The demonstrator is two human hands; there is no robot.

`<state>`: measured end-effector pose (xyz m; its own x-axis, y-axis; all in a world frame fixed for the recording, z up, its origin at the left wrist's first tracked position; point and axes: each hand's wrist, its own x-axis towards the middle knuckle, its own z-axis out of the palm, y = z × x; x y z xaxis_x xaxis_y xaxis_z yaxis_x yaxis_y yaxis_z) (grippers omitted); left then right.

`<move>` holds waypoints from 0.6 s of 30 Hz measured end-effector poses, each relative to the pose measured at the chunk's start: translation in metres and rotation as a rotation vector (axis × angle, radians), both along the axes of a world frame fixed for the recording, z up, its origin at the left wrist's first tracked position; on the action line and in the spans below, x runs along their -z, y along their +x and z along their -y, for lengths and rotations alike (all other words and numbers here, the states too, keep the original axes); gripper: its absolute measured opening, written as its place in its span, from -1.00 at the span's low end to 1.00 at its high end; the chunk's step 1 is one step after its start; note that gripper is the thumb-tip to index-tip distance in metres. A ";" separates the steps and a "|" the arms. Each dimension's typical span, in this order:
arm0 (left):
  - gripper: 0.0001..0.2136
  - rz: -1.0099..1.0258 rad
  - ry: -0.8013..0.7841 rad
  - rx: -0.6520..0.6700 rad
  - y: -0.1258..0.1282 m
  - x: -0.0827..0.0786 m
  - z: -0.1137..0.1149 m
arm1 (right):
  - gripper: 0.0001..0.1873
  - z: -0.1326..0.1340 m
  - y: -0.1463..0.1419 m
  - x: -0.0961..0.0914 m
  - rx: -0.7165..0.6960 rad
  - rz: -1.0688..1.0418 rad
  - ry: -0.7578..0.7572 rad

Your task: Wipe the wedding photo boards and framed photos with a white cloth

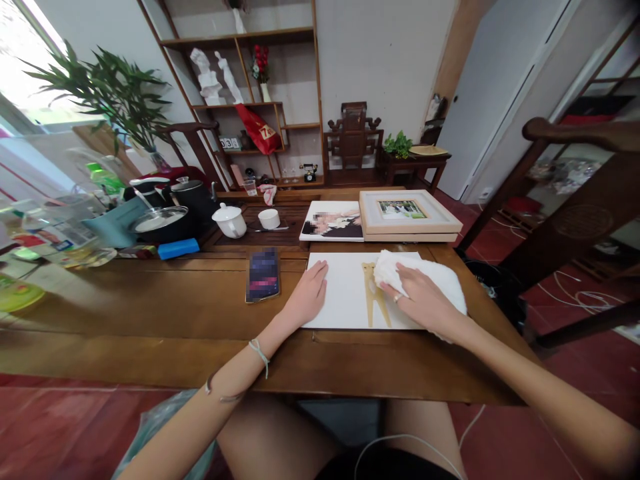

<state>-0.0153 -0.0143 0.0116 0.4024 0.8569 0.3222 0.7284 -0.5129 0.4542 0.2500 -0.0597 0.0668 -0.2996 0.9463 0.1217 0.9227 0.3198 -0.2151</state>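
Observation:
A white board (345, 297) lies face down on the wooden table (150, 313), with a tan stand piece (373, 300) on its back. My left hand (307, 293) rests flat on the board's left edge, fingers stretched out. My right hand (417, 297) presses down on a white cloth (440, 277) that covers the board's right side. The fingers lie over the cloth.
A phone (263, 275) lies left of the board. Behind it sit a photo print (333, 221) and a framed picture (407, 213). A tea tray with cup (269, 219), teapot (229, 221), pots and bottles crowds the left. A wooden chair (575, 220) stands at the right.

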 end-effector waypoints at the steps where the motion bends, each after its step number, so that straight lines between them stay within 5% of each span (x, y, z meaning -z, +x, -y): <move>1: -0.58 0.002 0.004 0.001 0.000 0.000 0.000 | -0.32 -0.011 -0.005 0.002 0.013 -0.009 0.010; 5: -0.58 -0.010 0.007 -0.003 0.000 -0.001 0.000 | -0.37 -0.045 -0.032 0.007 0.035 0.011 0.036; 9: -0.57 -0.025 -0.004 -0.006 0.001 -0.003 0.001 | -0.38 -0.052 -0.058 0.007 -0.065 0.060 0.064; 18: -0.56 0.034 0.015 0.048 -0.002 0.000 0.000 | -0.11 0.030 -0.066 0.001 -0.581 0.185 0.053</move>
<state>-0.0175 -0.0140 0.0116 0.4313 0.8320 0.3490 0.6874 -0.5536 0.4702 0.1837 -0.0894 0.0658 -0.7858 0.6155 0.0608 0.6143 0.7881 -0.0378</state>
